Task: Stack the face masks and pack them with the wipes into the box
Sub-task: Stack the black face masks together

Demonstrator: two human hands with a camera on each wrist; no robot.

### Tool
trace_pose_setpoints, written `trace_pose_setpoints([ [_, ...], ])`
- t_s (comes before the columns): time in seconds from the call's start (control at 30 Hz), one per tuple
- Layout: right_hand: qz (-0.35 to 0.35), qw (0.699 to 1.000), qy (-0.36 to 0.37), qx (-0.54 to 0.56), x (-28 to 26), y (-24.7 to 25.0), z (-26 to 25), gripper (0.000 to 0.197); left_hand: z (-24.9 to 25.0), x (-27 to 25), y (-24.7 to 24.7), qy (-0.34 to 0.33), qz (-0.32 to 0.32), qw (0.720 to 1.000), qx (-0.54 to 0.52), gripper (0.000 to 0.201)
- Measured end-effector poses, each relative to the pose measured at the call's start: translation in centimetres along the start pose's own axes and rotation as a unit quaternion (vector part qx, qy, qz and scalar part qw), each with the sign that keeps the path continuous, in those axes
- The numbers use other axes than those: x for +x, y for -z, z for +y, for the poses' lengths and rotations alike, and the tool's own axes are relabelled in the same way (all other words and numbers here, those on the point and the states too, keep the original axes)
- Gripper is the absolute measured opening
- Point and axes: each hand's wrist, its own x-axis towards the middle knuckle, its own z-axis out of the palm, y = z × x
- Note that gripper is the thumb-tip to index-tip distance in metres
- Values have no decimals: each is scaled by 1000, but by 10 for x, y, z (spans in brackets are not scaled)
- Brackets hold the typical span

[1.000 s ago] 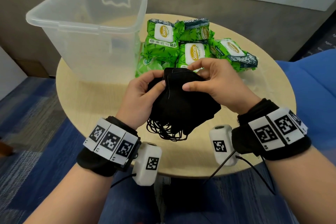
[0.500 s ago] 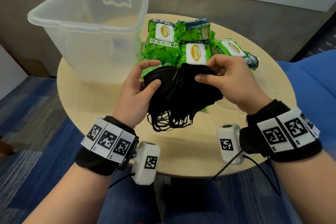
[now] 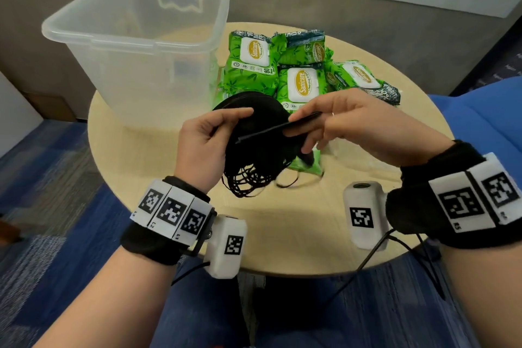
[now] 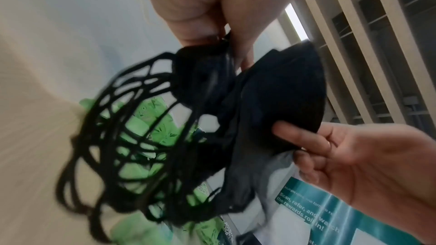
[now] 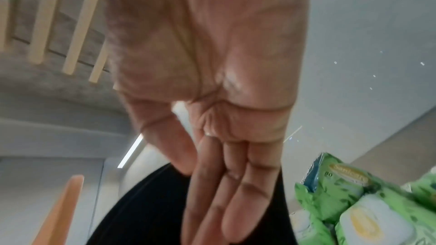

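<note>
Underneath, a round pale wood-grain table [image 3: 282, 234] is standing on blue-and-grey carpet [image 3: 56, 206], with a grey wall band behind. At ten o'clock a clear plastic box [image 3: 135, 37] is sitting on it; at twelve to one o'clock glossy green wipes packs [image 3: 299, 76] are lying clustered. At centre, above the tabletop, the left hand [image 3: 203, 147] is gripping a bundle of soft black face masks [image 3: 254, 150], tangled ear loops [image 4: 122, 137] dangling and motion-blurred. The right hand [image 3: 361, 127] is pinching one flat mask [image 3: 282, 128], seen edge-on, between thumb and fingers [image 5: 212, 193]. Masks are hiding the packs behind.
</note>
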Motion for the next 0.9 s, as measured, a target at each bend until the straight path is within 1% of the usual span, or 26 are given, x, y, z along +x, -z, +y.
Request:
trace_pose_setpoints([
  [0.03,-6,999,1,-34,0,0,1,40,0,1,0,8,0,1000,-10,36],
  [0.07,6,998,10,-68,1,-1,1,35,0,1,1,18,-3,1000,-22,35],
  [0.13,63,989,46,-125,3,-2,3,17,1,1,1,45,-19,997,-57,33],
  [0.17,93,983,60,-150,5,-2,5,12,3,0,1,57,-30,995,-77,31],
  [0.23,132,970,85,-184,8,-1,7,17,6,-1,1,77,-50,988,-122,24],
  [0.27,142,967,101,-187,9,-1,6,17,7,-2,2,82,-61,985,-140,19],
  [0.3,150,964,117,-184,11,-2,5,14,8,-2,3,82,-75,983,-147,20],
  [0.37,155,962,140,-175,14,-4,2,10,10,-3,5,63,-107,981,-151,35],
  [0.4,139,968,139,-154,16,-6,0,12,10,-3,6,50,-119,979,-157,44],
  [0.47,90,986,107,-87,18,-11,-3,13,11,-4,7,30,-138,975,-172,69],
  [0.5,76,990,93,-74,20,-13,-2,11,12,-4,6,26,-147,972,-182,80],
  [0.53,72,990,85,-81,22,-14,-1,11,15,-4,6,26,-156,969,-189,85],
  [0.57,70,990,85,-92,24,-15,0,13,15,-5,6,30,-158,968,-191,84],
  [0.67,73,988,90,-103,29,-18,1,23,15,-6,4,33,-144,977,-155,53],
  [0.73,79,986,91,-114,33,-19,1,27,14,-7,0,30,-146,978,-143,40],
  [0.8,83,983,88,-136,36,-20,1,29,14,-8,-4,27,-146,978,-147,35],
  [0.9,111,980,69,-147,37,-22,5,28,14,-8,-4,18,-140,982,-127,38],
])
